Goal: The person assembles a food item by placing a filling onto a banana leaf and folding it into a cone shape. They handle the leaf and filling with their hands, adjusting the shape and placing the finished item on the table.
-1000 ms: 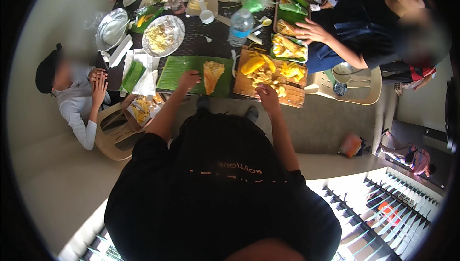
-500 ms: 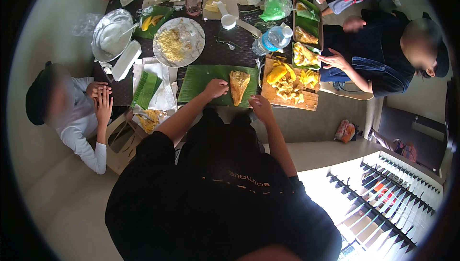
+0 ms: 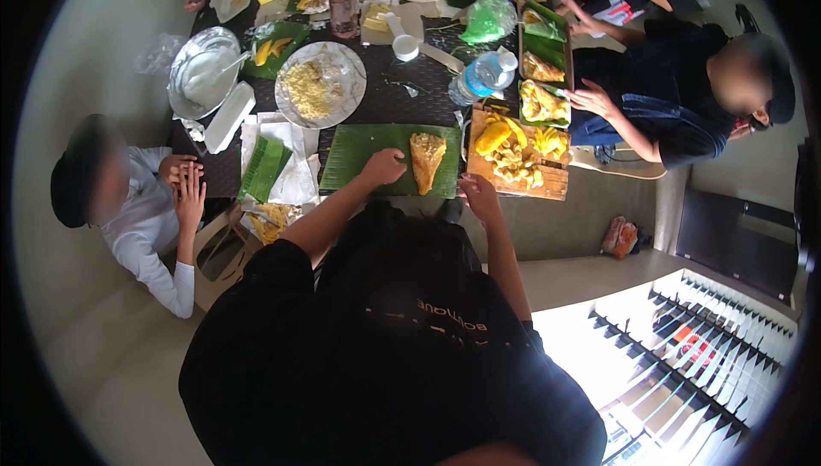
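In the head view, the wide banana leaf (image 3: pixel 351 158) lies flat at the near edge of the dark bench (image 3: pixel 393 94). A golden-brown, wedge-shaped piece of food (image 3: pixel 427 162) rests on the right part of the leaf, its narrow end toward the person. The hands are apart. The left hand (image 3: pixel 385 167) is over the middle of the leaf, just left of the food, with its fingers curled in; whether they pinch anything, I cannot tell. The right hand (image 3: pixel 480 190) is at the leaf's near right corner with its fingers bent; I cannot tell whether it grips the leaf's edge.

Just right of the leaf is a wooden board (image 3: pixel 554 187) with yellow fruit pieces (image 3: pixel 516 168) on it. Beyond the leaf's right end stands a water bottle (image 3: pixel 484 77); beyond its left part is a round plate (image 3: pixel 346 57) of crumbly yellow food (image 3: pixel 308 94). Left of the leaf lies white paper (image 3: pixel 301 171) with a smaller leaf piece (image 3: pixel 266 168). Farther beyond the leaf, to the left, is a metal bowl (image 3: pixel 205 73).
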`<state>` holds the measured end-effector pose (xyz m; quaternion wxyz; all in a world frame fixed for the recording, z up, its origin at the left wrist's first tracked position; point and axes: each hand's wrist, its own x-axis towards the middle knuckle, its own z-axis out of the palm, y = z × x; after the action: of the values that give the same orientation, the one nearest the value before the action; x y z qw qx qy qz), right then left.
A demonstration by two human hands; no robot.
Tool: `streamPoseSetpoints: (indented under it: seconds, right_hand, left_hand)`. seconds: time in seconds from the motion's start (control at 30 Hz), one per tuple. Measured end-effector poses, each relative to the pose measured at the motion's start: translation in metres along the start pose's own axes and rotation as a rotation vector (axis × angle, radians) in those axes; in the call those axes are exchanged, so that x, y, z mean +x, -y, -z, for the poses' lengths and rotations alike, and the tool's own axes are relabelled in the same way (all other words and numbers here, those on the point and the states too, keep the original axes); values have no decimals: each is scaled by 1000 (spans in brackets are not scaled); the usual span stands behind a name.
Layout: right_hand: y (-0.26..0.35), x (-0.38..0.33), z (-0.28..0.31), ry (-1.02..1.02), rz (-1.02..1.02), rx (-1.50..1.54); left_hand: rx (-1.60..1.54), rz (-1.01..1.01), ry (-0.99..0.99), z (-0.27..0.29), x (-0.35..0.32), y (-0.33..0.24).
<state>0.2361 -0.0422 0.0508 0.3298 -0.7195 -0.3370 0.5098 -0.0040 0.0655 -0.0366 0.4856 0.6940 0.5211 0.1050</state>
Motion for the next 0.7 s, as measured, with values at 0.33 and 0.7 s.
streamPoseSetpoints:
  seconds: [0.33, 0.7]
  right_hand:
    - [-14, -10, 37, 217, -29, -21]
    - [-50, -6, 146, 332, 48, -17]
  left_hand:
    - [-17, 10, -232, 3, -14, -32]
    - [75, 74, -489, -22, -36, -65]
